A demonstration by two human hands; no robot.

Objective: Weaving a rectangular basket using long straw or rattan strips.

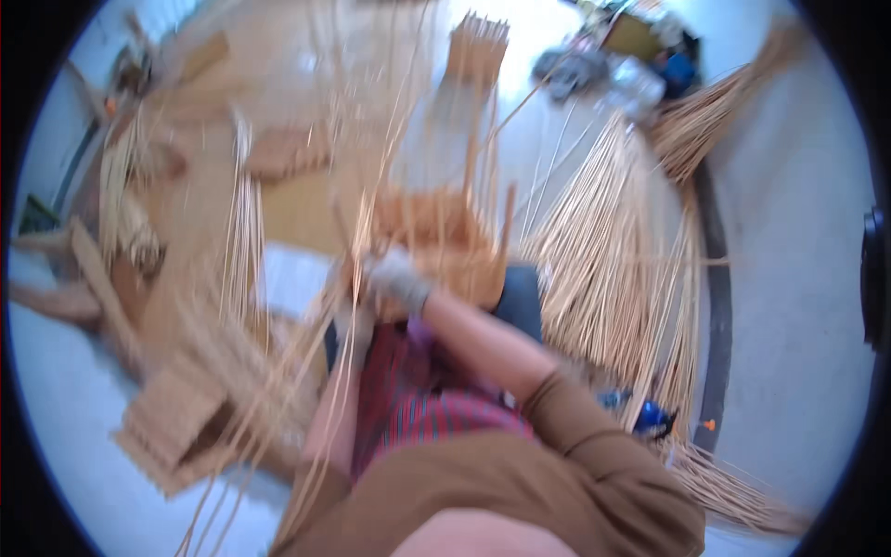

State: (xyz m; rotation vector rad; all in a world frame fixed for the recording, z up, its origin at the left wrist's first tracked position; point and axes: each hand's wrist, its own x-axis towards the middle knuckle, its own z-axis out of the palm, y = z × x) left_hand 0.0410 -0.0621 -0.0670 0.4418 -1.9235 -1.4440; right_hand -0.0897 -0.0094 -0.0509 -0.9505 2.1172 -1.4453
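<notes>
A partly woven wicker basket [469,276] rests on my lap, with upright stakes [507,218] rising from its rim. At its left corner, both hands are close together, in pale work gloves. My right hand [399,281] is closed round a bundle of long wicker strands [363,232] beside the basket wall. Just below and left of it, my left hand [353,327] is closed on the same strands, its fingers partly covered and blurred. The strands run up past the basket and trail down over my left forearm.
Loose wicker [603,251] lies fanned out on the right, with a darker bundle [701,121] behind it. Another woven piece [478,51] stands ahead. Cardboard [176,413] and thin canes [243,232] lie on the left. Bags and clutter [617,70] sit at the back right.
</notes>
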